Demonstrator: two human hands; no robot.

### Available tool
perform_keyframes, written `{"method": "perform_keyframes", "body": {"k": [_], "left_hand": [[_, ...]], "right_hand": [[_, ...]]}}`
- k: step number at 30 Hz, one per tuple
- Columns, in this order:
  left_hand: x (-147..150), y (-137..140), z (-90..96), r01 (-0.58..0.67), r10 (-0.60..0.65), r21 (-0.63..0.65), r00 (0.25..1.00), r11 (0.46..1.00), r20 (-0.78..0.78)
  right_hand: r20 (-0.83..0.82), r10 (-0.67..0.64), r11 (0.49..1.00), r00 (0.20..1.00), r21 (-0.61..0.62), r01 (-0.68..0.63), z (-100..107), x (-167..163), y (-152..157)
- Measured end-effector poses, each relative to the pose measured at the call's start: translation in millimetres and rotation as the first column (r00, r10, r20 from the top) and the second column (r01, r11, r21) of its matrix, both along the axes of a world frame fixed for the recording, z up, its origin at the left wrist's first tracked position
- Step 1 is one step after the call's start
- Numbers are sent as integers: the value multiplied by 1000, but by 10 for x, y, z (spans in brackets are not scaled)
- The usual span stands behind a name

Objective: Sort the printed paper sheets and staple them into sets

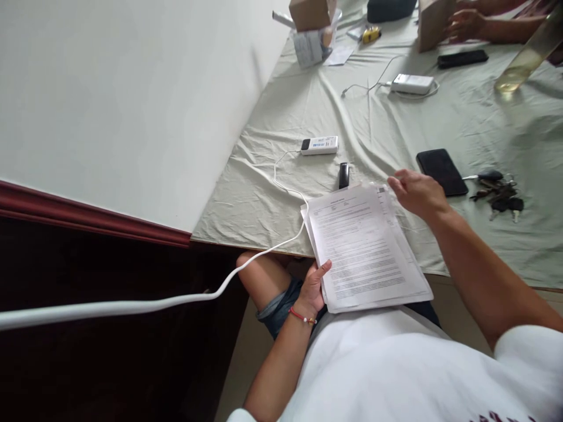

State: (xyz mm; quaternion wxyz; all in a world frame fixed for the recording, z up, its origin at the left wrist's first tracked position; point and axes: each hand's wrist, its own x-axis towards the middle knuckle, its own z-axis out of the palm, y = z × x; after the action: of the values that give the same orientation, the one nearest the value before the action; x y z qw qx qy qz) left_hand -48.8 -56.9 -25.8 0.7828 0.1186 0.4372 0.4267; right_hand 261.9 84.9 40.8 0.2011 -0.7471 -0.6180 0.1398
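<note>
My left hand [313, 288] grips a stack of printed papers [360, 252] by its lower left edge, with the thumb on top. The stack rests partly on the table edge and slopes down toward my lap; its sheets are slightly fanned at the right. Just off the stack's upper right corner is my right hand [417, 192], the thumb a little apart from the bent fingers. Nothing shows in it, though the other fingertips are partly hidden. A black phone [442, 171] lies beside that hand, and a small black object [343, 174] is just beyond the papers.
A white cable [246, 264] runs from a white power bank [319, 145] across my left side. Keys [499, 193] lie at right. Farther back are another white power bank [412, 84], a dark phone [463, 58], a bottle [519, 73], boxes [312, 14] and another person's hands [466, 24].
</note>
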Motion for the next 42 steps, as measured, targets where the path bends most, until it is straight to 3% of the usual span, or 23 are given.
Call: {"method": "perform_keyframes", "body": {"k": [2,5,10,13,16,21,24,27,30,34,37,42], "left_hand": [[36,-3,-13,29,-29,-28,999,999,14],[107,-4,-22,66,-65,-45,998,997,23],[163,-33,2,54,-55,-36,998,998,-43],[150,-66,9,16,-19,-28,996,999,-89],[154,-87,-13,-7,4,-34,996,999,-92],[215,-75,-65,-54,52,-65,998,996,-40],[223,-69,-71,-41,37,-67,998,997,-54],[193,-92,-38,-10,3,-67,996,998,-94],[170,-145,42,87,-89,-26,989,996,-121],[219,-194,170,241,-228,69,960,968,-160],[279,-121,232,350,-310,203,929,915,-204],[299,320,334,531,-352,433,833,728,-428]], "right_hand": [[68,-60,989,996,-135,68,-84,70,-178],[76,-2,977,997,-210,18,-149,-69,-341],[-138,248,964,959,-58,-258,-168,-516,-340],[-144,184,983,972,31,-181,-243,-562,-302],[-97,76,997,992,32,-73,-346,-495,-296],[-153,93,995,984,-17,-97,-368,-509,-303],[-164,88,989,982,-100,-106,-311,-518,-284],[-187,163,957,969,-211,-202,-264,-420,-295],[-420,193,889,887,-307,-339,-218,-258,-418],[-742,76,847,666,-304,-435,-101,-67,-765],[-833,-67,856,549,-330,-397,-47,47,-1033],[-878,-143,937,456,-269,-225,-45,171,-1189]]}}
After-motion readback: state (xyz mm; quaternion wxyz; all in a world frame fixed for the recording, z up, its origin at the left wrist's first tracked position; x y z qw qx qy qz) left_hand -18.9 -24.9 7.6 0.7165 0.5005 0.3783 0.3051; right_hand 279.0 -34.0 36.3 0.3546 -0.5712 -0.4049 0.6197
